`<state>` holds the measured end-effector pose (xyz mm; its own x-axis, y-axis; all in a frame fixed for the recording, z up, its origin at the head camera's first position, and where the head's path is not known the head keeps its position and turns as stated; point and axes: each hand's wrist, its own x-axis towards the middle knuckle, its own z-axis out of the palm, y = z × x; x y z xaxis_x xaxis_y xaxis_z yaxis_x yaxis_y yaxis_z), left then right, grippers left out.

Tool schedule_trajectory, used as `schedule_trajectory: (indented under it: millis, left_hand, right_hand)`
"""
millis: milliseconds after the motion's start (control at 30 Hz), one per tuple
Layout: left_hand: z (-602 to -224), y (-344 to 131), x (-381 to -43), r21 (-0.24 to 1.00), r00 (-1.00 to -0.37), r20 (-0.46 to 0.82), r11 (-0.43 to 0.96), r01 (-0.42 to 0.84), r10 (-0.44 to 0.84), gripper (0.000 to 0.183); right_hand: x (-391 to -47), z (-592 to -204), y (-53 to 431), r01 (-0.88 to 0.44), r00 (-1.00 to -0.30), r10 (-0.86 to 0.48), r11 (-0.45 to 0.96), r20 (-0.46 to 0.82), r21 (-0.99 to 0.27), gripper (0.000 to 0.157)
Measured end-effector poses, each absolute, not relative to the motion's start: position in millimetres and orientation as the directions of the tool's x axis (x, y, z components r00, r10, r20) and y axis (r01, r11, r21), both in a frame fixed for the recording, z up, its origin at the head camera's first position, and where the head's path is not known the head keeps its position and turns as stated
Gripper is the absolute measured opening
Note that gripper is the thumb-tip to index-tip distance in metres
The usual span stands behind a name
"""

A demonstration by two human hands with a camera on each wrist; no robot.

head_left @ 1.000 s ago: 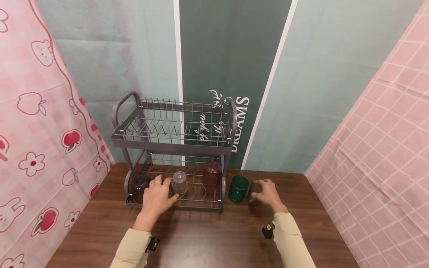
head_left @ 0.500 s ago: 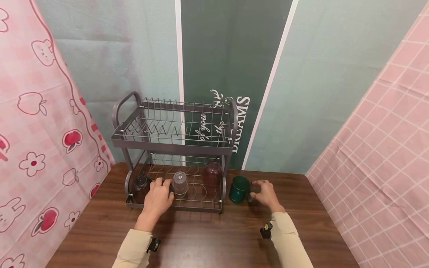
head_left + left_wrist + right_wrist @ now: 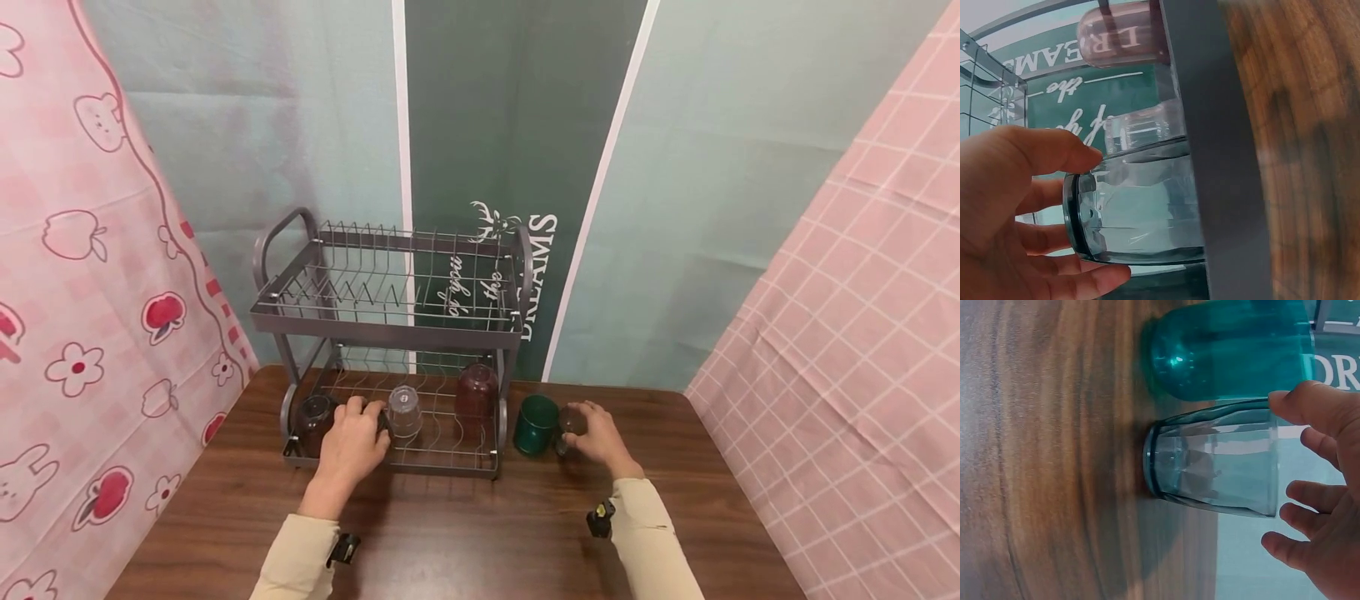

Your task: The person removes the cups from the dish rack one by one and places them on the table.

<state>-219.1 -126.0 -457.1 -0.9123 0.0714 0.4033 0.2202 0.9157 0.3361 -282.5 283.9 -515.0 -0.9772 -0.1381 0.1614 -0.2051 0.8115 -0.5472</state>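
A brown wood-grained tabletop (image 3: 480, 533) fills the foreground. Behind it hangs a pale green backdrop (image 3: 750, 250) with a dark green panel (image 3: 517, 100) bordered by white stripes (image 3: 600, 185); white lettering (image 3: 542, 258) low on the panel includes the word DREAMS. At the left is a pink patterned cloth (image 3: 123, 275) with apples, flowers and animal figures, at the right a pink cloth with a white grid (image 3: 847, 350). A green cup (image 3: 536, 427) stands upright; left of it, a reddish cup (image 3: 476, 393) is upside down.
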Motion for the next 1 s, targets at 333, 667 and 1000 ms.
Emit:
schedule_trajectory:
  millis: [333, 667, 1000]
  left_hand:
    - [-455, -122, -215, 0.315, -0.891, 0.447, 0.919, 0.238, 0.077, 0.038]
    - [-443, -119, -213, 0.336, -0.876, 0.476, 0.905, 0.26, 0.075, 0.039]
    - [-434, -114, -207, 0.316, -0.88, 0.463, 0.908, 0.275, 0.106, 0.04]
  right_hand:
    - [-263, -506, 276, -0.132, -0.988, -0.07, 0.842, 0.137, -0.523, 0.057]
    - [-244, -486, 267, -0.123, -0.989, -0.069, 0.874, 0.13, -0.471, 0.059]
    - [-233, -474, 256, -0.134, -0.99, -0.108, 0.895, 0.086, -0.426, 0.053]
